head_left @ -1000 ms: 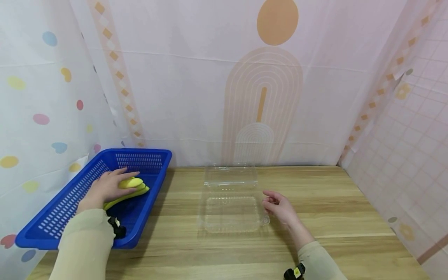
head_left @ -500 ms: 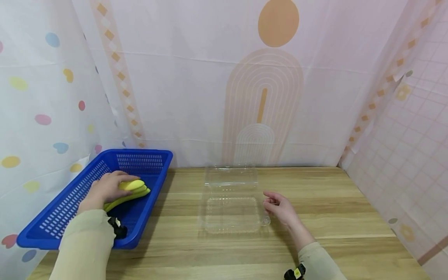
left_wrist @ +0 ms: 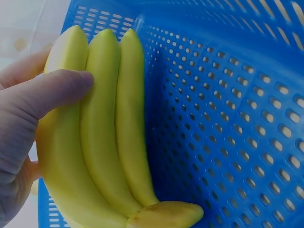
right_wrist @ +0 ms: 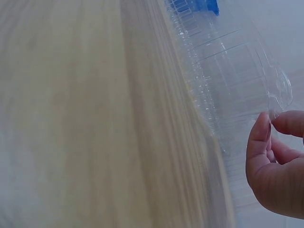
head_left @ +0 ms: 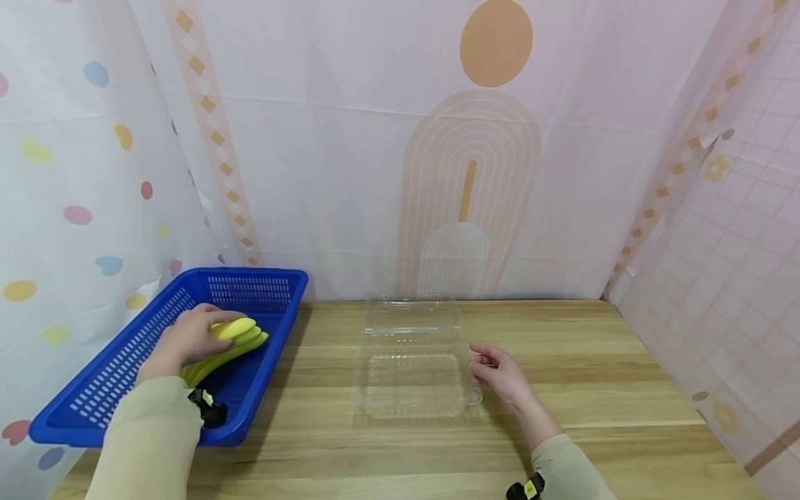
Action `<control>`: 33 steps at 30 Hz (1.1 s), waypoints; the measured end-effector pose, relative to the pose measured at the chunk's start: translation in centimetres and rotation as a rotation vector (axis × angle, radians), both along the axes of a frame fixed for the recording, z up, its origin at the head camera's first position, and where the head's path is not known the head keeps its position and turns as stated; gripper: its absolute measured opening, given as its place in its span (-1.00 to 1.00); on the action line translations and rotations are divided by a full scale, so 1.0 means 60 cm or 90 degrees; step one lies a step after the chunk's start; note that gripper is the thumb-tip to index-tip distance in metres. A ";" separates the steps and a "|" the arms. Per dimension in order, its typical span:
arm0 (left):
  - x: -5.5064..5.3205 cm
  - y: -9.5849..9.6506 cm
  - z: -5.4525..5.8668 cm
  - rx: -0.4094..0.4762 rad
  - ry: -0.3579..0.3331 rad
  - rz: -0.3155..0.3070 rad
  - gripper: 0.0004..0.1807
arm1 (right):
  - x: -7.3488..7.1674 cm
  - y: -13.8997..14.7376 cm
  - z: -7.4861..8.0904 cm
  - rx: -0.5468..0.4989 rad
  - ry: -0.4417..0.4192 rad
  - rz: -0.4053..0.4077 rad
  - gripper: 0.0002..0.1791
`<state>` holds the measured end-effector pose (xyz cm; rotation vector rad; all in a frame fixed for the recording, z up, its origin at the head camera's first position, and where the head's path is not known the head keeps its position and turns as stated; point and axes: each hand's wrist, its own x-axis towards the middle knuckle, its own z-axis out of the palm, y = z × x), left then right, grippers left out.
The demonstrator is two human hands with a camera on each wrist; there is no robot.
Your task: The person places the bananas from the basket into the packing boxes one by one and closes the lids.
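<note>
Bananas (left_wrist: 99,133), joined in one bunch with three showing, are what we've got here, sitting inside the blue basket over on our left. Biggest stuff first: we've got a pinkish-white printed backdrop (head_left: 337,180) with an arch and an orange oval, plus spotty cloth on the left and a grid pattern on the right. In front of that is our wood-grain table (head_left: 594,389). Next down is the blue plastic basket (head_left: 275,357), slotted sides, angled at the table's left end. Then we have a clear plastic clamshell container (head_left: 412,385) near the middle of the table, lid part at the back, close to the backdrop. Down to hands: our left hand (head_left: 187,340) has a proper grasp on the bunch, thumb across the front and fingers round behind. We can't tell if the fruit touches the basket floor. Our right hand (head_left: 503,375) is at the clamshell's right edge, thumb and finger pinching the thin rim, just beside a little round tab (head_left: 476,395). Both cuffs are beige, and we're wearing a small black gadget (head_left: 525,487) at each wrist.
</note>
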<state>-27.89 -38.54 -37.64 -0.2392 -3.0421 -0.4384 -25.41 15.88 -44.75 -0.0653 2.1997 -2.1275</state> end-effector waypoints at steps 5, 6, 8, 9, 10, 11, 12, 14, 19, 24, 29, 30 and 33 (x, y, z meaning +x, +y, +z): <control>0.002 0.007 0.006 0.006 0.041 0.004 -0.42 | -0.002 0.000 -0.002 -0.004 0.001 0.000 -0.53; 0.002 0.009 0.007 0.004 0.053 0.002 -0.42 | -0.002 0.000 -0.002 -0.004 0.001 -0.001 -0.53; 0.002 0.012 0.009 0.001 0.075 -0.001 -0.41 | -0.002 0.000 -0.002 -0.004 0.000 -0.002 -0.53; 0.002 0.014 0.010 0.000 0.086 0.000 -0.41 | -0.002 0.000 -0.002 -0.004 -0.001 -0.003 -0.53; 0.002 0.015 0.012 -0.001 0.095 0.000 -0.41 | -0.002 0.000 -0.002 -0.004 -0.002 -0.004 -0.53; 0.003 0.017 0.013 -0.002 0.103 0.001 -0.40 | -0.002 0.000 -0.002 -0.004 -0.002 -0.004 -0.53; 0.003 0.018 0.014 -0.002 0.110 0.002 -0.40 | -0.002 0.000 -0.002 -0.004 -0.003 -0.004 -0.53; 0.004 0.021 0.015 0.002 0.124 0.005 -0.40 | -0.002 -0.001 -0.002 -0.004 -0.003 -0.004 -0.53; 0.005 0.026 0.019 0.013 0.155 0.009 -0.41 | -0.001 -0.001 0.000 -0.001 -0.003 -0.002 -0.53; 0.008 0.031 0.020 0.016 0.200 0.009 -0.42 | 0.000 -0.001 0.001 0.004 -0.003 0.002 -0.52; 0.010 0.036 0.022 0.035 0.243 0.020 -0.43 | 0.001 -0.002 0.002 0.006 -0.004 0.002 -0.51; 0.010 0.037 0.022 0.038 0.249 0.023 -0.43 | 0.000 -0.002 0.002 0.005 -0.004 0.003 -0.51; 0.009 0.038 0.023 0.040 0.267 0.024 -0.42 | -0.001 -0.002 0.001 0.003 -0.004 0.002 -0.52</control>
